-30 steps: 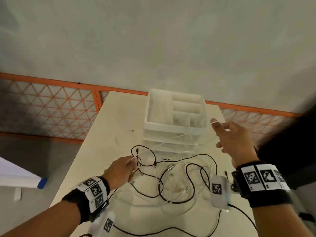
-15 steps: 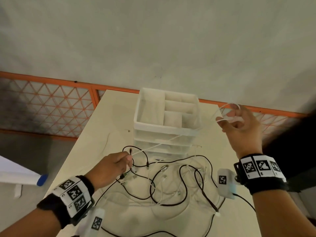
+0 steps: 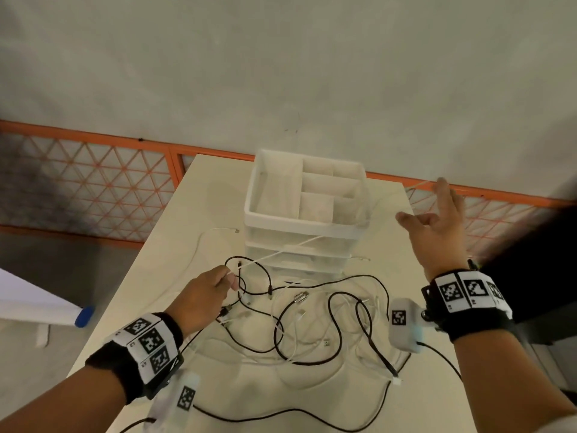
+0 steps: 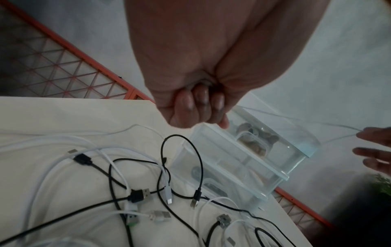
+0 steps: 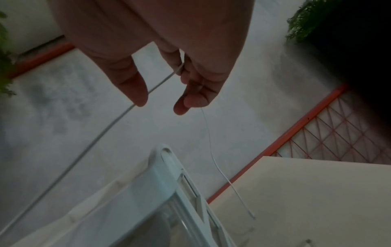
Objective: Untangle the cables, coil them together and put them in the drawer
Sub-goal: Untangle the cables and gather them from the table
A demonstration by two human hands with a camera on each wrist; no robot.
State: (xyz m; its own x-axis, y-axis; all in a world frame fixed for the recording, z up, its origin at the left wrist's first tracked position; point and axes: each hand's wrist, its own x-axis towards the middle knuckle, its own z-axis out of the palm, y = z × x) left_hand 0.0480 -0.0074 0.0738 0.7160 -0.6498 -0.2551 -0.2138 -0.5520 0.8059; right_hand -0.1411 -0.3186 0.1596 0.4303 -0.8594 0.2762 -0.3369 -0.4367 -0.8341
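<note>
Here the left hand [image 3: 204,296] sits low over the table [image 3: 175,245], its fingers [image 4: 190,107] curled tight and pinching a thin white cable [image 3: 281,252] just above the tangle. From that pinch the white cable runs up and to the right in a nearly straight line, its long axis slanting across the front of the drawer unit [image 3: 304,214] toward the right hand [image 3: 437,226], which is raised beside the unit's right side. In the right wrist view the cable passes between the right hand's fingers [image 5: 190,78], which are loosely extended rather than closed; it hangs over them as a loop, one strand heading back down toward the left and a thinner end [image 5: 213,157] dangling toward the table. So the right hand carries the cable on slack, spread fingers, not in a fist.

The remaining cables [image 3: 312,326], black and white, lie in an overlapping heap on the table in front of the drawer unit, between the two forearms, with several USB plugs [image 4: 140,194] showing among the loops. One white cable end [image 3: 232,230] points toward the unit's left side. The drawer unit stands upright at the far end of the table, its divided top tray [image 3: 331,185] open to view and its clear drawers pushed in.
</note>
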